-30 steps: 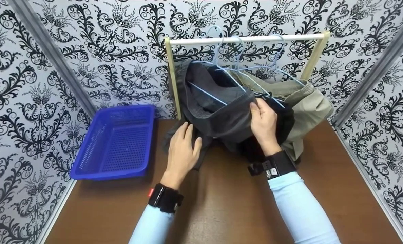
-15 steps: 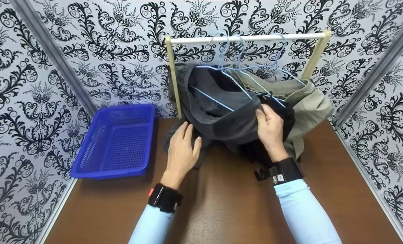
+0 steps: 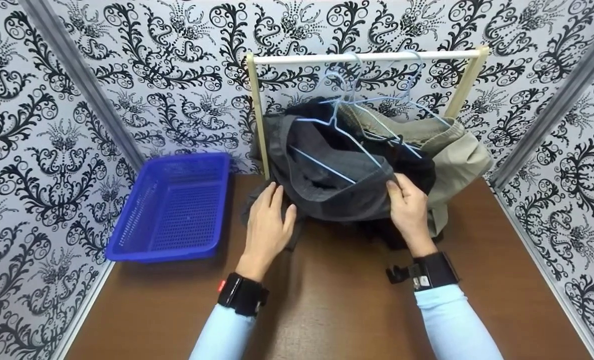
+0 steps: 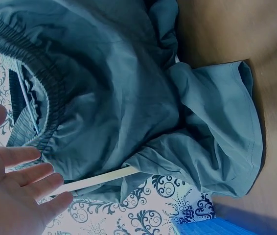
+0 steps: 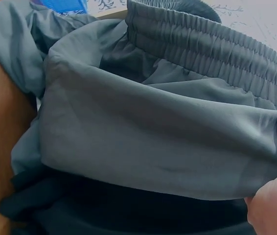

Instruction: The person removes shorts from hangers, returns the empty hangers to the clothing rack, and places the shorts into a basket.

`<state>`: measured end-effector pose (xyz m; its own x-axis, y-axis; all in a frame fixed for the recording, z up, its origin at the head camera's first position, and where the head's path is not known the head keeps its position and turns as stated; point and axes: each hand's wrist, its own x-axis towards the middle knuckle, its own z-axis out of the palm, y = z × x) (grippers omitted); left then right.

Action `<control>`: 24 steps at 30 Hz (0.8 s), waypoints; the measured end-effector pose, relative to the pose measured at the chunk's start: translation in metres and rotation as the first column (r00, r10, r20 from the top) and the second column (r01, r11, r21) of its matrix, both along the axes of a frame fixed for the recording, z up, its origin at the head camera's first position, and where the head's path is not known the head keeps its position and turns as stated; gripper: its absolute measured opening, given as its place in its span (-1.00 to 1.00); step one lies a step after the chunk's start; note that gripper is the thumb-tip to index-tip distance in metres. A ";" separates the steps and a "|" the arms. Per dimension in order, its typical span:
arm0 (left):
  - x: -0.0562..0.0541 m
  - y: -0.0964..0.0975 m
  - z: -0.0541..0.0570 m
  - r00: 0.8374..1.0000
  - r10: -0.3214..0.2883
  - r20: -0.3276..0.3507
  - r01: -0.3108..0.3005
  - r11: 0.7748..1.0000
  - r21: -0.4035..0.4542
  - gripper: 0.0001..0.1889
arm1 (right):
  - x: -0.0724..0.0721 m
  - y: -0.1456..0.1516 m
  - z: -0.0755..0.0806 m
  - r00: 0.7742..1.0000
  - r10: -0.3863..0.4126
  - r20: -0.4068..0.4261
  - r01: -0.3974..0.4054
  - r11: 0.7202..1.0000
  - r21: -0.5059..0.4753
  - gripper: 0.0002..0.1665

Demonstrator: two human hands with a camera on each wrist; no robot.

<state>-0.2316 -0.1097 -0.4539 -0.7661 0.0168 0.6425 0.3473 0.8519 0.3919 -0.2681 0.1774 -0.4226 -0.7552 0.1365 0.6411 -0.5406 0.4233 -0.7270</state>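
Note:
Grey shorts (image 3: 347, 206) with an elastic waistband sit on a light-blue hanger (image 3: 322, 165), whose hook stands below the rack's rod in the head view. My right hand (image 3: 411, 210) pinches the shorts' waistband at its right side; in the right wrist view the thumb and fingers (image 5: 275, 203) grip a folded edge of grey cloth. At the lower left of the shorts is my left hand (image 3: 267, 227), its fingers extended. The left wrist view has this hand (image 4: 16, 191) in front of the waistband, holding nothing. Whether it touches the cloth I cannot tell.
A white rod (image 3: 297, 60) on wooden posts bears other hangers with a black garment (image 3: 418, 172) and beige bottoms (image 3: 459, 165) to the right. A blue plastic basket (image 3: 167, 257) stands at the left on the brown table (image 3: 337, 300). Patterned walls enclose the back and sides.
My right hand has drawn the waistband right and toward me. The shorts' hanger has come down and forward, its hook dropping from rod level to below the rod. The left hand stays almost still.

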 end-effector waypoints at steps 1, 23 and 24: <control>0.000 0.000 0.000 1.000 0.001 0.003 -0.001 1.000 0.001 -0.47 | 0.002 0.001 -0.002 1.000 -0.002 0.001 0.002 1.000 0.003 -0.83; 0.011 -0.005 -0.010 0.999 0.021 0.037 -0.021 1.000 0.000 -0.48 | 0.027 0.033 -0.046 0.998 -0.016 0.058 0.014 0.999 0.037 -0.83; 0.011 -0.005 -0.011 0.999 0.020 0.036 -0.020 1.000 0.002 -0.48 | 0.028 0.034 -0.047 0.998 -0.015 0.068 0.013 0.999 0.040 -0.83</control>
